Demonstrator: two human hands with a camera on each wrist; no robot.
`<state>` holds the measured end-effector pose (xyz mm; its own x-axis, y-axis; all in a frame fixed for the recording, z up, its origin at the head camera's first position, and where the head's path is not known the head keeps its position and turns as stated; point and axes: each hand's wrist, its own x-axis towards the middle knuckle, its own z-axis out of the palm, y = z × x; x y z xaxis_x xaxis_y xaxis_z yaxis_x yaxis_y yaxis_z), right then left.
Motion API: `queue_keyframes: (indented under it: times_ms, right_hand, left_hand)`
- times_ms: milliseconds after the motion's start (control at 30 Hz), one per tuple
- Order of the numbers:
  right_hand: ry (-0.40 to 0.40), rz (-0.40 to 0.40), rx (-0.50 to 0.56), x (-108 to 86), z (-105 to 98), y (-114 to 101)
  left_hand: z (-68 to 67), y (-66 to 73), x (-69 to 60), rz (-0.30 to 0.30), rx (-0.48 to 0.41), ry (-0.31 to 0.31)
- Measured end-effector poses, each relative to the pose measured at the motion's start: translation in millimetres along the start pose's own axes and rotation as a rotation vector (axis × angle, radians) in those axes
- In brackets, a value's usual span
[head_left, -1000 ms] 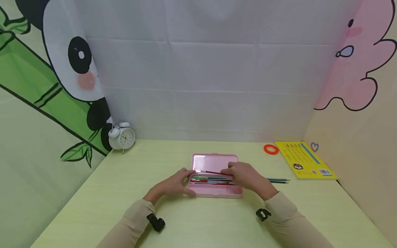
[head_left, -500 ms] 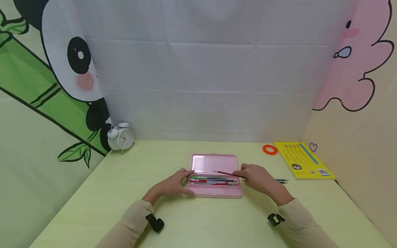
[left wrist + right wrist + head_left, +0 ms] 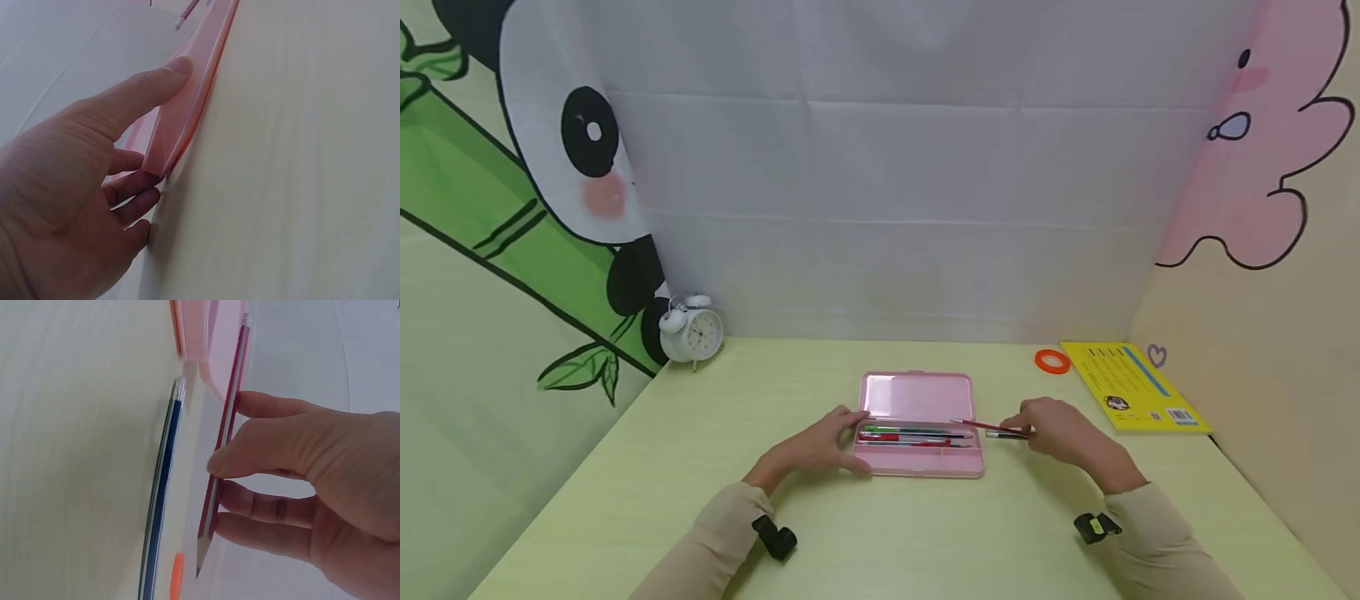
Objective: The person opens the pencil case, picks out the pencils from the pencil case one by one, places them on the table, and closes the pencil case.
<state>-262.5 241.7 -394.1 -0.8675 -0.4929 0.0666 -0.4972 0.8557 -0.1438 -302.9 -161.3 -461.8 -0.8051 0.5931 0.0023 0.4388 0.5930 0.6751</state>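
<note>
An opened pink pencil case (image 3: 917,397) lies on the table with several pencils and pens (image 3: 910,437) in its tray. My left hand (image 3: 811,446) grips the case's left end, thumb at the front side and fingers round the far corner, as the left wrist view shows. To the right of the case, my right hand (image 3: 1067,433) pinches a red striped pencil (image 3: 229,419) between thumb and fingers. Its eraser end points towards the case and its sharpened tip away. Below it in the right wrist view, dark blue pencils (image 3: 162,465) lie on the table, partly behind my hand in the head view.
An orange-red tape ring (image 3: 1052,362) and a yellow book (image 3: 1138,392) lie at the back right. A white alarm clock (image 3: 694,332) stands at the back left corner. A white cloth (image 3: 910,208) hangs behind the table (image 3: 880,533).
My right hand has lifted the red pencil out from over the case and carried it to the right, above the dark pencils. The left hand has stayed at the case's left end.
</note>
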Motion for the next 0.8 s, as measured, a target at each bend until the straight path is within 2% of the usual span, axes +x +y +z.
queue_keyframes:
  times_ms: [133,300,633,800]
  right_hand:
    - [-0.055,0.078,0.054,-7.4,-3,10]
    - [-0.114,0.084,0.111,-12.4,-4,22]
    - [-0.144,0.142,0.233,-21.6,-8,44]
    - [-0.184,0.176,0.237,-23.1,-6,50]
  left_hand:
    - [1.0,-0.5,0.8,0.005,-0.001,0.001]
    - [1.2,-1.8,0.5,0.007,-0.002,0.010]
    - [1.5,-2.2,2.2,0.008,0.011,0.007]
    - [0.9,-2.0,1.8,-0.006,0.008,0.001]
